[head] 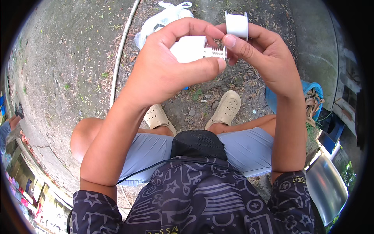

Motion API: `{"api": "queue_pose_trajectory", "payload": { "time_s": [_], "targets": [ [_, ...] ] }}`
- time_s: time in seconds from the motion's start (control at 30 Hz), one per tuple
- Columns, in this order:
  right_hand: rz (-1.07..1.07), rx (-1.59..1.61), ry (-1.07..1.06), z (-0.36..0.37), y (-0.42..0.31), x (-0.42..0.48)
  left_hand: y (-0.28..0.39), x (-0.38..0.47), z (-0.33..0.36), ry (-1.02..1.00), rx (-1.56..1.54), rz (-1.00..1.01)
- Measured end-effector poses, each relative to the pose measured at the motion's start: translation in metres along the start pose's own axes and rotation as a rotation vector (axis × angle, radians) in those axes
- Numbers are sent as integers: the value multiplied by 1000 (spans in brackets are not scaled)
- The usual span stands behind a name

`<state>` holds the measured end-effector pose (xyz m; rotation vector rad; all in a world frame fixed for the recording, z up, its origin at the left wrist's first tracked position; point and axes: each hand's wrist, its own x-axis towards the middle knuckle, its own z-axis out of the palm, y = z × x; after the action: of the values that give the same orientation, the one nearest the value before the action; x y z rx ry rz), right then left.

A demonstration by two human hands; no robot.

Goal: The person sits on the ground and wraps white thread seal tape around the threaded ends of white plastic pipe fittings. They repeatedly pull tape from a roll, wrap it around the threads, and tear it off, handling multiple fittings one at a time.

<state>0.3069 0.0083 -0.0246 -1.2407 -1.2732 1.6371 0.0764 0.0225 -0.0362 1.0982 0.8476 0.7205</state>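
Note:
My left hand (163, 68) grips a white rounded body (187, 48), with its thumb and fingers wrapped round it. From the body's right end projects a shiny ribbed metal shaft (215, 52), and the left thumb tip rests by the shaft's end. My right hand (267, 58) holds a small white spool (237, 25) with a thin flange on either side, pinched between thumb and fingers. The spool sits just above and to the right of the shaft, apart from it. Fingertips of both hands nearly meet there, and some right fingers are partly hidden.
A white plastic bag (169, 13) lies on the ground beyond my hands. Left of it runs a pale hose or pipe (119, 55). A blue bucket (317, 87) holding dry leaves stands at right. Beige clogs (226, 106) are on my feet; a thin black cable (146, 170) crosses my lap.

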Motion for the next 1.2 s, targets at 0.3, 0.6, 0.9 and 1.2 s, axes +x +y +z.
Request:
{"api": "queue_pose_trajectory", "payload": {
  "time_s": [0.3, 0.6, 0.9, 1.2],
  "targets": [
    [-19, -273, 47, 21, 13, -5, 8, 13, -21, 141, -257, -47],
    [-310, -855, -86, 33, -6, -12, -3, 15, -29, 308, -137, -49],
    [-598, -981, 28, 23, -23, -9, 1, 12, -22, 236, 259, -157],
    [-667, -1015, 78, 3, -12, -3, -11, -2, -14, -16, 302, -138]
  ]
}}
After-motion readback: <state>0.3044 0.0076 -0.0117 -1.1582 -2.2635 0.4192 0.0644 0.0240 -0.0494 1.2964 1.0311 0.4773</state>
